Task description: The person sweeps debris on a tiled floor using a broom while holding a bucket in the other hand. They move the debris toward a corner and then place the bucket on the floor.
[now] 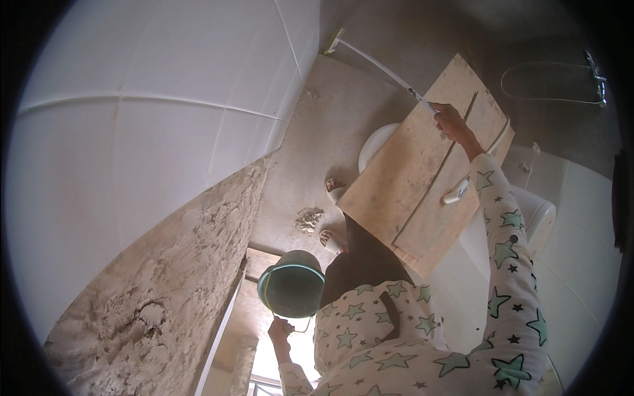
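Note:
My right hand [452, 123] is closed round the end of a long white pole with a T-shaped head [335, 41]. Whether that head is a brush or a squeegee I cannot tell; its edge is yellow-green, and it rests at the far floor by the tiled wall. Low on the left, my left hand [281, 328] grips the wire handle of a green bucket [292, 290]. The bucket hangs beside my leg, its inside dark. Under my right arm lies a large wooden board [403, 178], across a white toilet bowl [374, 146]. A small white object [456, 191] sits on the board.
White tiles [158, 59] cover the upper left wall, with rough bare plaster [178, 277] below. Crumbled debris [308, 220] lies near my sandalled feet [333, 241]. A white cistern [536, 214] stands right, below a tap with a hose [599, 86]. A bright doorway opens behind the bucket.

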Available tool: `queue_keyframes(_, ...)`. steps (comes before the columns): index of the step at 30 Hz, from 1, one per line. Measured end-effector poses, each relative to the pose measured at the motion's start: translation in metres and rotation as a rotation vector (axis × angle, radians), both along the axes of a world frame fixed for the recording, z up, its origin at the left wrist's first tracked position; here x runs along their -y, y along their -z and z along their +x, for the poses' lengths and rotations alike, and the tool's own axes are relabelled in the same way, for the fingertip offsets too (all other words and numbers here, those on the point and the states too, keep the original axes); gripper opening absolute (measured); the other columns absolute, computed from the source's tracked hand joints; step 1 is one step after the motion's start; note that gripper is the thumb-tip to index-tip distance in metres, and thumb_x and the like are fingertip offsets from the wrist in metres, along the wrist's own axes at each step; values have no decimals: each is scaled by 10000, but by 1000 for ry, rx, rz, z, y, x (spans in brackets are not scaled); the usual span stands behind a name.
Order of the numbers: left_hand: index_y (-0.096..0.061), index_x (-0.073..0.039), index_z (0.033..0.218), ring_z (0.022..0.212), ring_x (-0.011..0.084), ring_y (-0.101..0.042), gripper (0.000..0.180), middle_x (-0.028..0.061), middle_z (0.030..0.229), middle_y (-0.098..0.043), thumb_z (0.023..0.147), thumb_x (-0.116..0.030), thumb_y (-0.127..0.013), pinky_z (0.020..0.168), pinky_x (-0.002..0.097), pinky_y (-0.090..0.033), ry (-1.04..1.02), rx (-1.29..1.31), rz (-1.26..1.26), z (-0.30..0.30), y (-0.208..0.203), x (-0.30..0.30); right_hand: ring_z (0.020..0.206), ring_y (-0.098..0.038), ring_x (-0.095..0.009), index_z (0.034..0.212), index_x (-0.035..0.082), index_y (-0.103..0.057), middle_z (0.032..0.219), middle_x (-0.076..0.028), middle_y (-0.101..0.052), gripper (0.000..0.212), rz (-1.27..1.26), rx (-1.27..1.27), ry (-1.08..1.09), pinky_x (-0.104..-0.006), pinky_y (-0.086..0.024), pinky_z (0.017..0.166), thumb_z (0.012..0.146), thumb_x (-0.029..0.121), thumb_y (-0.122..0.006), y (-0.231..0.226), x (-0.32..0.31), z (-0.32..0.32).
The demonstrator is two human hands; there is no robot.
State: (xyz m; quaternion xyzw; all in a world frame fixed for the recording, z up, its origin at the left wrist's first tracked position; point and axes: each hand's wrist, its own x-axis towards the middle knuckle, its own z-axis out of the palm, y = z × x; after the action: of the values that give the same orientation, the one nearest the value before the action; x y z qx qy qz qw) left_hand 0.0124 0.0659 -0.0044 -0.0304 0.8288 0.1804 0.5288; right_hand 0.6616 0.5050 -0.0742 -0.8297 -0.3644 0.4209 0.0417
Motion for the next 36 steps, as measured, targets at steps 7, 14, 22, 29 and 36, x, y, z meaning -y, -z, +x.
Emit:
queue_keyframes(7,-603,7,846,580,192,-583,258,97,678,-581,936,-221,-525,564,324,-527,-34,-52,-65,3,-10,-7,973,-652,-331,1302,137,-568,1005,-200,-670,464,69,442,-467,-440,-510,822,882,39,-397,-6,-2,12)
queue_keyframes(14,-604,11,851,591,190,-582,296,97,689,-584,944,-258,-523,565,323,-520,-18,-39,-109,4,-7,0,1000,-637,-331,1304,147,-572,1087,-202,-656,485,41,517,-465,-422,-477,868,862,26,-412,-57,17,50)
queue_keyframes(22,-604,12,851,594,189,-583,302,97,690,-584,941,-266,-528,567,322,-518,2,-16,-70,2,-7,4,1018,-631,-349,1310,190,-562,1075,-175,-664,445,7,729,-516,-446,-505,858,897,98,-424,-68,31,43)
queue_keyframes(29,-604,13,851,596,189,-583,307,96,691,-585,938,-273,-533,569,321,-515,21,-18,-58,0,-5,-1,907,-657,-350,1284,161,-586,1000,-206,-665,445,32,657,-587,-453,-521,809,875,64,-439,-38,39,40)
queue_keyframes(36,-603,13,851,599,189,-583,312,96,692,-585,936,-280,-537,570,320,-513,45,-4,-32,5,-2,-10,482,-461,-116,1296,110,-592,628,-38,-506,536,50,44,-131,-290,-365,457,784,16,-464,-58,38,64)
